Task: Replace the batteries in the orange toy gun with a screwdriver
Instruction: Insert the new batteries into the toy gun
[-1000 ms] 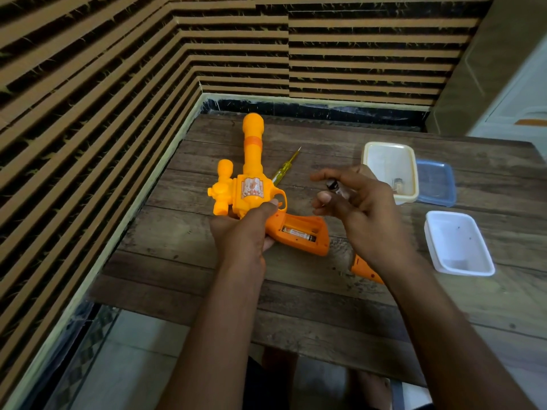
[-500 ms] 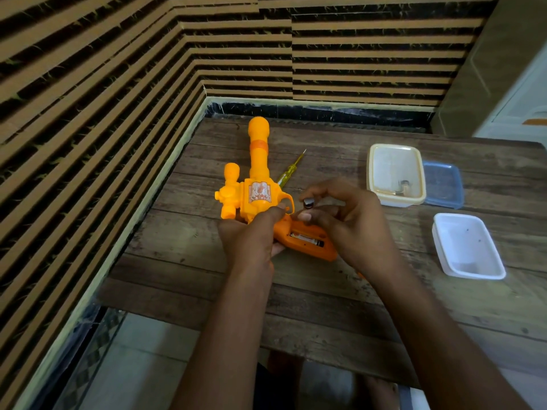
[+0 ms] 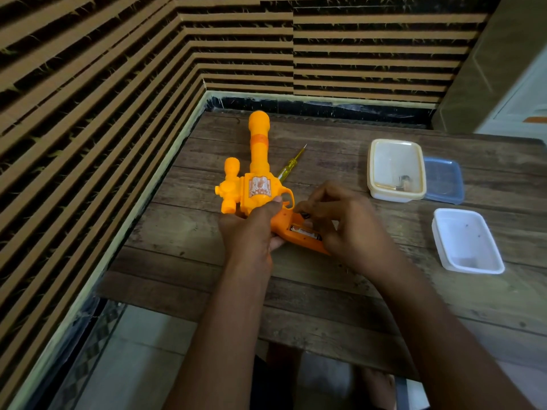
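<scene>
Left hand fingers clamped round orange toy gun body; gun on table. Right hand fingers curled, pinching dark battery at open grip compartment (silver cell seated inside). One screwdriver beside barrel. Two tubs: cream tub, white tub; one blue lid. Slatted wall behind.

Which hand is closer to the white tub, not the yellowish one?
Right. The right hand pinches a battery at the grip of the orange toy gun, left of the white tub. The left hand grips the gun even farther left.
</scene>
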Demonstrator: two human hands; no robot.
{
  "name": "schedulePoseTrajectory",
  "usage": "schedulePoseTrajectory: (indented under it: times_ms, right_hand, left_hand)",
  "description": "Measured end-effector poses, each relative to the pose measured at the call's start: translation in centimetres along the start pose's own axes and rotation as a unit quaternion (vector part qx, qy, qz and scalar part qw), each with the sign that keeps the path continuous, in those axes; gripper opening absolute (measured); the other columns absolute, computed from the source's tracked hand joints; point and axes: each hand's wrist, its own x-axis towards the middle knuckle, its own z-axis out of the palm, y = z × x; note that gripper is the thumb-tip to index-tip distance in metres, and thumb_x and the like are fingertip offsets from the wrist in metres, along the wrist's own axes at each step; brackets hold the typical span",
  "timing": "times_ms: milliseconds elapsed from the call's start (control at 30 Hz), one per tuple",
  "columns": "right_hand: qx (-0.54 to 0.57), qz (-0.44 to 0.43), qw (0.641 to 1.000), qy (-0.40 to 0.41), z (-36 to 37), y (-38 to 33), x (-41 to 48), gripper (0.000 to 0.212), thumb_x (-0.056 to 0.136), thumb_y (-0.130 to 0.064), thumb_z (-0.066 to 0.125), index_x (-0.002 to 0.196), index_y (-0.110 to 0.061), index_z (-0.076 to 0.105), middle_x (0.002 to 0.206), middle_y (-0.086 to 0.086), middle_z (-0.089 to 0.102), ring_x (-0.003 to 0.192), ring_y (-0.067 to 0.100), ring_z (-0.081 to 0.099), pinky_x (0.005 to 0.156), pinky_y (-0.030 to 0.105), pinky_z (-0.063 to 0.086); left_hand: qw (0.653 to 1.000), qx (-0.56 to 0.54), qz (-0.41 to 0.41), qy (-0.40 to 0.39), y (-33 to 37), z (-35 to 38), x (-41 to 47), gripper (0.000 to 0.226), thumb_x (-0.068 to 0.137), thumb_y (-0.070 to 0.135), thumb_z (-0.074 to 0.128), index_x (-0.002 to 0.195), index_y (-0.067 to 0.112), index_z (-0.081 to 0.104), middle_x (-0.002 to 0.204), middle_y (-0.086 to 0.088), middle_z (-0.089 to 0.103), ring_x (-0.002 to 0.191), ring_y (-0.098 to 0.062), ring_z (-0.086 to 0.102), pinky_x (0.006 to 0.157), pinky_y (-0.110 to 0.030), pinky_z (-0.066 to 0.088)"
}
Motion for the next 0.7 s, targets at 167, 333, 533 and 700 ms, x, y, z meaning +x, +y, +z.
schedulePoseTrajectory:
  times_ms: [167, 333, 533, 700]
  right_hand:
    - [0.063, 0.12, 0.99, 0.037, 1.0, -0.7, -0.1, 0.021, 0.09, -0.033, 0.072, 0.107, -0.027, 0.083, 0.099, -0.001, 0.065, 0.09, 0.008, 0.062, 0.075, 0.021, 0.048]
    - [0.171, 0.236, 0.954, 0.065, 2.0, -1.3, 0.4, 0.01, 0.086, -0.016, 0.082, 0.093, -0.022, 0.085, 0.086, -0.004, 0.077, 0.085, 0.008, 0.069, 0.081, 0.042, 0.058]
    - [0.249, 0.309, 0.914, 0.082, 2.3, -1.5, 0.7, 0.004, 0.079, -0.003, 0.085, 0.079, -0.006, 0.083, 0.076, 0.008, 0.079, 0.075, 0.028, 0.077, 0.076, 0.051, 0.063]
    - [0.271, 0.336, 0.898, 0.081, 2.5, -1.9, 0.8, 0.011, 0.08, 0.003, 0.081, 0.076, -0.007, 0.081, 0.075, 0.01, 0.078, 0.074, 0.025, 0.076, 0.071, 0.04, 0.062]
  left_hand:
    - [1.0, -0.015, 0.007, 0.006, 0.1, 0.0, 0.1, 0.058, 0.075, 0.005, 0.088, 0.128, 0.013, 0.065, 0.118, -0.012, 0.074, 0.1, -0.035, 0.075, 0.065, -0.051, 0.065]
    - [1.0, -0.013, 0.017, 0.002, -0.2, 0.2, -0.3, 0.058, 0.073, 0.003, 0.089, 0.126, 0.012, 0.066, 0.117, -0.014, 0.075, 0.1, -0.037, 0.075, 0.067, -0.058, 0.064]
    - [1.0, -0.008, 0.021, 0.007, 0.1, 0.1, -0.6, 0.055, 0.075, 0.001, 0.088, 0.125, 0.011, 0.067, 0.115, -0.012, 0.075, 0.098, -0.034, 0.076, 0.061, -0.049, 0.065]
    - [0.999, 0.001, 0.035, 0.007, 0.2, -0.4, -0.5, 0.053, 0.075, 0.004, 0.088, 0.124, 0.012, 0.069, 0.114, -0.01, 0.077, 0.096, -0.032, 0.077, 0.062, -0.049, 0.064]
